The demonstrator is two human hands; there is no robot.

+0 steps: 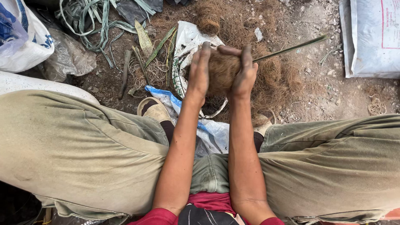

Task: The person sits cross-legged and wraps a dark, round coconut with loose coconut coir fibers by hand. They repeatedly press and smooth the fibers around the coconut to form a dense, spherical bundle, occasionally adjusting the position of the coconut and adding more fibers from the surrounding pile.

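Khaki-trousered knees (83, 154) frame my forearms. Both hands, left hand (199, 73) and right hand (243, 71), press flat, fingers together, around a brown fibre ball (221, 73); its green stem (291, 48) points up-right over the white sack (187, 41).

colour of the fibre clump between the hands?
Brown fibre clump, pressed between both palms; head view.

— Where are we?
— An outdoor work yard: we sit on bare dirt (321, 89) among loose fibre (279, 79), green strips (89, 25) and sacks (371, 37)
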